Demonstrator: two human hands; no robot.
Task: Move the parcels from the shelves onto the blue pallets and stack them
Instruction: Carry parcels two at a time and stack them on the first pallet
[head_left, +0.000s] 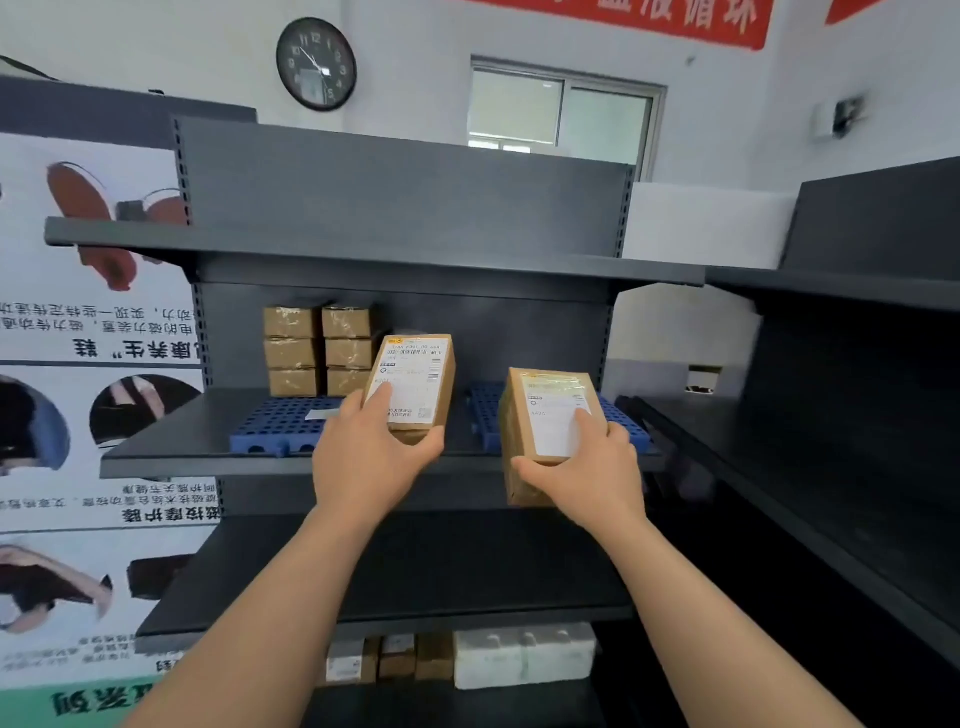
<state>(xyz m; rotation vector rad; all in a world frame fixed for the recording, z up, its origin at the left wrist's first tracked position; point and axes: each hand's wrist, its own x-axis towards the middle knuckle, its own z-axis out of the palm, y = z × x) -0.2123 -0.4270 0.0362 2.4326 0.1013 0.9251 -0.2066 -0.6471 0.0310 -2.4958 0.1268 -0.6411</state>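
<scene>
My left hand (371, 457) grips a brown cardboard parcel with a white label (413, 379), held tilted over the front of the middle shelf. My right hand (587, 467) grips a second labelled brown parcel (550, 410), held in front of the shelf edge. Two blue pallets lie on that shelf: the left pallet (283, 423) carries two stacks of small brown parcels (319, 351) at its back, and the right pallet (621, 418) shows behind the right parcel.
The dark metal shelf unit (395, 265) has an upper shelf above and a lower shelf (415, 582) below. More parcels and white foam blocks (524, 654) sit on the bottom level. A poster board stands at left; another dark shelf unit (831, 467) at right.
</scene>
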